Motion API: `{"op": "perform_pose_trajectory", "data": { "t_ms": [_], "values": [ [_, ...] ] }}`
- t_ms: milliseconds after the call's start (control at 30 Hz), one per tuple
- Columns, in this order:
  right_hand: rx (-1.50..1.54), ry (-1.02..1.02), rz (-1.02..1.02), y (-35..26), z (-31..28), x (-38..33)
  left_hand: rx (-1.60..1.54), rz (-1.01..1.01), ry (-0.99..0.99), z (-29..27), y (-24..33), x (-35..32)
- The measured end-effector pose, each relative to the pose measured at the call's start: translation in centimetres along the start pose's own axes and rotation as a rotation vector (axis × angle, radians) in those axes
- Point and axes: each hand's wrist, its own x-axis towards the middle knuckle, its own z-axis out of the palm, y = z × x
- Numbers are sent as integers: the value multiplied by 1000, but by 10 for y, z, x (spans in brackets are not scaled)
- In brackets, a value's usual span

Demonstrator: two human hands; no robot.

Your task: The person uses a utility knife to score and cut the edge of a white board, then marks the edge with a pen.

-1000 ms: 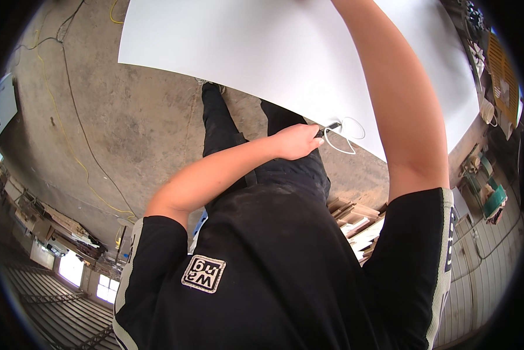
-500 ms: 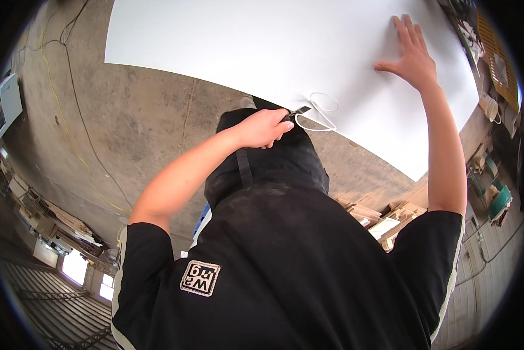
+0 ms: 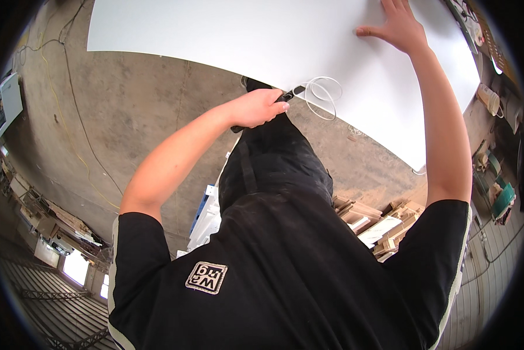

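A large white panel (image 3: pixel 227 35) fills the upper part of the view, lying flat above a concrete floor. My left hand (image 3: pixel 256 108) is closed round a dark hand tool (image 3: pixel 291 93) whose tip meets the panel's near edge. From that tip a thin white strip (image 3: pixel 323 93) curls in loops over the panel. My right hand (image 3: pixel 396 26) lies flat on the panel further in, fingers spread, arm stretched out. My black shirt and dark trousers hide the floor below the edge.
Concrete floor (image 3: pixel 128 116) with a yellow cable (image 3: pixel 69 128) runs along the left. Stacked wood offcuts (image 3: pixel 370 224) lie at the lower right, white and blue pieces (image 3: pixel 206 213) by my left leg. Benches with clutter (image 3: pixel 495 192) line the right side.
My right hand has come down into view and settled flat on the panel. My left hand with the tool stays at the panel's edge, and the white strip has stayed looped beside it.
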Motion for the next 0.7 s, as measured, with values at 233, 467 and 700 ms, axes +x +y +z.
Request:
{"op": "perform_pose_trajectory", "data": {
  "t_ms": [233,467,700],
  "values": [
    [-26,-11,-4,-1,2,0,-4,8,-2,37,13,20],
    [19,10,-21,-1,4,4,92,127,-13,83,22,57],
    [12,24,-43,4,8,6,156,242,18,133,20,99]
  ]
}}
